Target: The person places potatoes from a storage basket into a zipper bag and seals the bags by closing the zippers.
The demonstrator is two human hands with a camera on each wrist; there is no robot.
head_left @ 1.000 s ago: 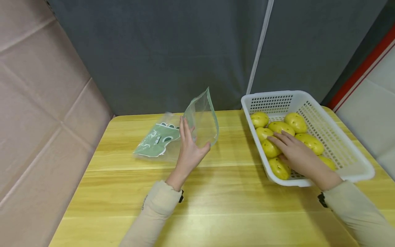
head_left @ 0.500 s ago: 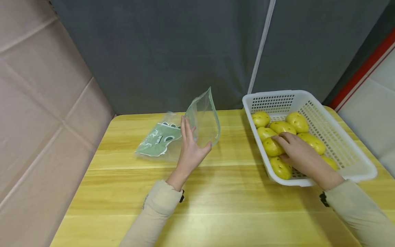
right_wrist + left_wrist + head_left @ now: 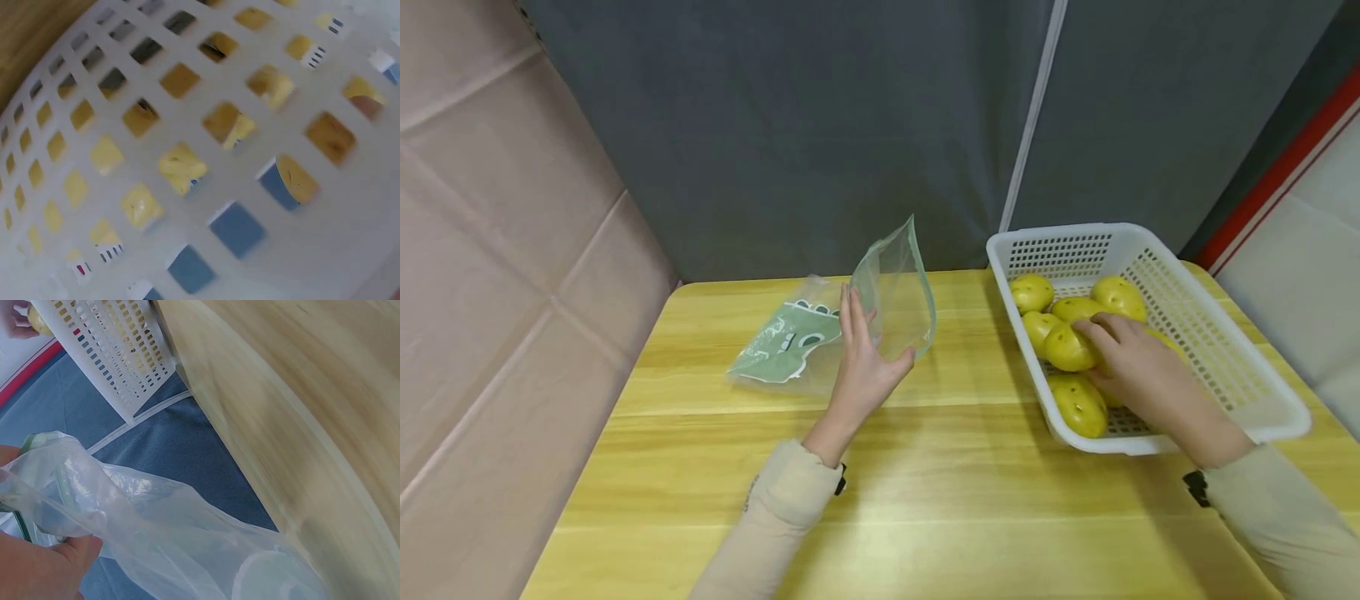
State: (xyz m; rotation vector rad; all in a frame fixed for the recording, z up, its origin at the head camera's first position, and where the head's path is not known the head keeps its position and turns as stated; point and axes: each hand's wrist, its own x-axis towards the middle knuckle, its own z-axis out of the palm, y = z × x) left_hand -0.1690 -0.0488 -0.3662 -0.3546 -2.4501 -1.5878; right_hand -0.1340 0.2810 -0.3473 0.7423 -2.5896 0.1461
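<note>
Left hand (image 3: 865,367) upright, fingers straight, thumb spread against clear bag (image 3: 816,354); right hand (image 3: 1142,371) over right-side basket (image 3: 1240,383), fingers curled round potato (image 3: 1068,347)

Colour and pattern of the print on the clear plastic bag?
The clear plastic bag has a green cartoon-like print with white outlines; best in the head view.

Bright head view — pale sheen on the table (image 3: 955,500); right wrist blurry

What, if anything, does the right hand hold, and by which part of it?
The right hand holds a yellow potato by its end nearest the wrist; the end at left in the head view is uncovered.
</note>
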